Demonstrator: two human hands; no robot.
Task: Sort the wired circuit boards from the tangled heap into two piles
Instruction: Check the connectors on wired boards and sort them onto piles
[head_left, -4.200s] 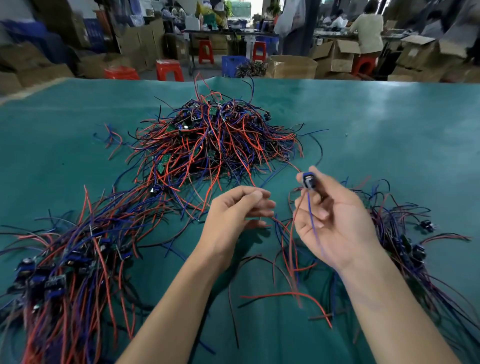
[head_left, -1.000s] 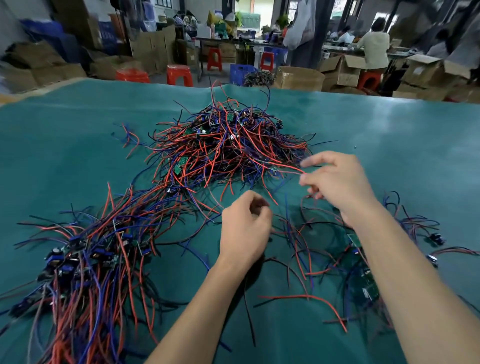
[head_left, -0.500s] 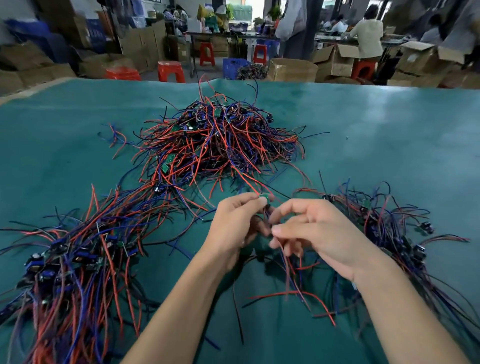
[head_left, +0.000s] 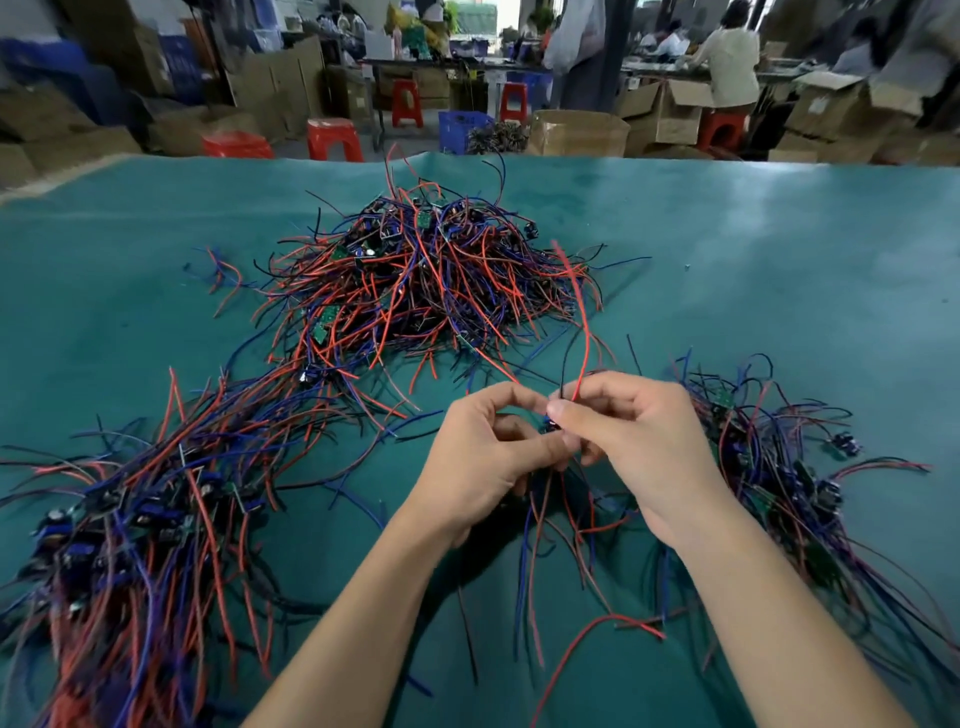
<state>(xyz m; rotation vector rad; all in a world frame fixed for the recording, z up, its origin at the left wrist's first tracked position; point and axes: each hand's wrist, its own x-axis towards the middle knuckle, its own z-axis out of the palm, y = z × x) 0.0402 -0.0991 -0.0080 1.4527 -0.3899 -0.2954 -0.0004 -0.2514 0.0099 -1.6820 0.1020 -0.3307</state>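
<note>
Hands (head_left: 483, 457) (head_left: 639, 447) pinch small dark board (head_left: 551, 427) trailing red, blue, black wires (head_left: 582, 312).

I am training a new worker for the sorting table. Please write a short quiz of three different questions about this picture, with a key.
1. True or false: the left hand and the right hand meet over the green table cover and hold one small wired circuit board between them.
2. Multiple choice: the big tangled heap of red, blue and black wires lies (a) beyond the hands, (b) under the forearms, (c) off the table.
3. Fill in: the long sorted pile of wired boards lies on the person's ____ side.

Key: 1 true; 2 a; 3 left.
</note>
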